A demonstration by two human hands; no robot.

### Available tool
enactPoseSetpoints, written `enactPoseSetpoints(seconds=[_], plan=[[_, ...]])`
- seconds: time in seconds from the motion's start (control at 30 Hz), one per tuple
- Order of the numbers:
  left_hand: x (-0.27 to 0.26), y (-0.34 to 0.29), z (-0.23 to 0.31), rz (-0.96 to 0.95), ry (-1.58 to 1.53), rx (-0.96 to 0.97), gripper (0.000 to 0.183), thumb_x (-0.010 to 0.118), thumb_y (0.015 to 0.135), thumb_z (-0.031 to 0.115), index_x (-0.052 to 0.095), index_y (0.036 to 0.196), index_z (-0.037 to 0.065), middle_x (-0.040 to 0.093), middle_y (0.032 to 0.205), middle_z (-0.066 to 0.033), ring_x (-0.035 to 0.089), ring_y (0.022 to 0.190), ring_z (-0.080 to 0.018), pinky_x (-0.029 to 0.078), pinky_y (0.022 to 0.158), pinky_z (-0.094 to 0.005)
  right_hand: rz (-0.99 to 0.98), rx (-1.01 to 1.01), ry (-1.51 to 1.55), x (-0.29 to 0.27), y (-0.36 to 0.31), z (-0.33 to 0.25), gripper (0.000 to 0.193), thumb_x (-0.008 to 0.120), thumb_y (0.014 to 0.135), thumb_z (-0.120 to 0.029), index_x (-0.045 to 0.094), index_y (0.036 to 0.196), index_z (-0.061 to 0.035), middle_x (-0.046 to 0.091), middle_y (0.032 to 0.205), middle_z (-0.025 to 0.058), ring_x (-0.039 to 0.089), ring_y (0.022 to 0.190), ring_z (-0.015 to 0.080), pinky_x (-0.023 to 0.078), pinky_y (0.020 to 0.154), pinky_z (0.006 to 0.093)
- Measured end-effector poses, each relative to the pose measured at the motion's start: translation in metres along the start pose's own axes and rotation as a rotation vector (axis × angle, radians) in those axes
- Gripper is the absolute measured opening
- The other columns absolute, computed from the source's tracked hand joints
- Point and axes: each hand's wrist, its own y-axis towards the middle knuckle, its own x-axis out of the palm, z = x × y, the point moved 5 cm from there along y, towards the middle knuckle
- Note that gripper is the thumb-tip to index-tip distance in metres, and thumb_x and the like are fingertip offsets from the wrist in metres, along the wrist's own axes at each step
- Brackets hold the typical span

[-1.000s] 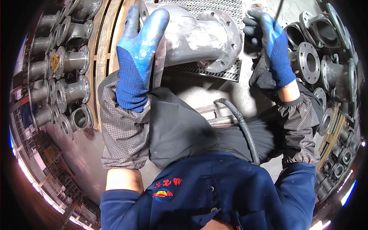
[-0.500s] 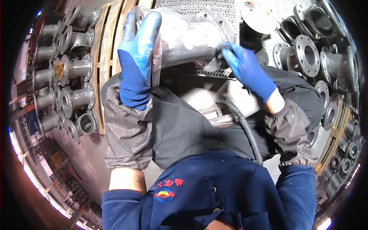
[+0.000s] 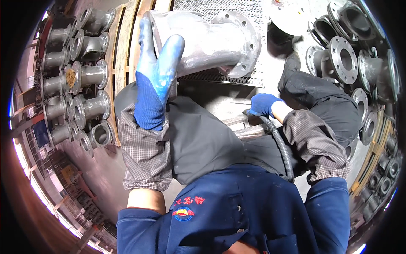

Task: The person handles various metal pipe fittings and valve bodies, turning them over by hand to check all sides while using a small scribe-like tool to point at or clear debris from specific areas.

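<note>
flanged pipes (image 3: 80,80) crowding left (stacked), flanges (image 3: 342,59) right

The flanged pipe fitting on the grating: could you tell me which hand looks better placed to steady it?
Left, probably. The left hand lies flat against the flanged pipe fitting, while the right hand is down at the black hose, apart from it.

Bright, even light; sharp centre; fisheye-bent, dark rim.
</note>
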Motion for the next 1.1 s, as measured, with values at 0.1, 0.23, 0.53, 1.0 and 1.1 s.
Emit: enactPoseSetpoints(seconds=[0.1, 0.23, 0.53, 1.0, 1.1], plan=[[-0.004, 0.002, 0.004, 0.005, 0.277, 0.019, 0.074, 0.061, 0.088, 0.024, 0.019, 0.141, -0.004, 0.039, 0.134, -0.0187, 0.045, 0.118, -0.0231, 0.034, 0.100, -0.0303, -0.220, 0.071, 0.025, 0.018, 0.014, -0.002, 0.044, 0.070, 0.064, -0.033, 0.068, 0.099, -0.0056, 0.066, 0.098, 0.0155, 0.065, 0.089, 0.0298, 0.050, 0.078, 0.0401], [-0.002, 0.005, -0.011, 0.009, 0.366, 0.075, 0.073, 0.061, 0.087, 0.024, 0.019, 0.141, -0.004, 0.040, 0.133, -0.0187, 0.046, 0.116, -0.0225, 0.037, 0.097, -0.0302, -0.407, 0.119, 0.150, 0.075, 0.074, 0.025, 0.041, 0.075, 0.060, -0.028, 0.071, 0.097, -0.0103, 0.068, 0.100, 0.0081, 0.066, 0.089, 0.0263, 0.051, 0.075, 0.0432], [-0.004, 0.005, -0.006, 0.055, 0.527, 0.208, 0.044, 0.045, 0.097, 0.019, 0.036, 0.135, -0.001, 0.040, 0.136, -0.0233, 0.051, 0.114, -0.0262, 0.044, 0.089, -0.0307, 0.089, -0.143, 0.132, -0.042, -0.018, -0.026, 0.033, 0.057, 0.074, -0.024, 0.065, 0.090, 0.0032, 0.066, 0.077, 0.0182, 0.065, 0.065, 0.0278, 0.051, 0.061, 0.0357], [0.000, -0.026, -0.016, -0.024, -0.188, -0.214, 0.073, 0.022, 0.095, 0.055, 0.024, 0.141, -0.002, 0.033, 0.141, -0.0162, 0.035, 0.129, -0.0230, 0.027, 0.107, -0.0335, 0.457, -0.733, 1.258, -0.139, -0.167, -0.129, 0.034, 0.066, 0.082, -0.016, 0.059, 0.110, 0.0028, 0.064, 0.077, 0.0022, 0.054, 0.061, 0.0039, 0.043, 0.054, 0.0189], [-0.004, -0.032, 0.005, -0.146, 0.014, -0.029, 0.044, 0.032, 0.100, 0.021, 0.036, 0.134, -0.006, 0.042, 0.136, -0.0144, 0.038, 0.127, -0.0182, 0.030, 0.105, -0.0294, 0.437, -0.747, 1.105, -0.129, -0.132, -0.144, 0.031, 0.065, 0.085, -0.022, 0.062, 0.106, 0.0002, 0.064, 0.078, 0.0027, 0.052, 0.062, 0.0036, 0.043, 0.054, 0.0202]])
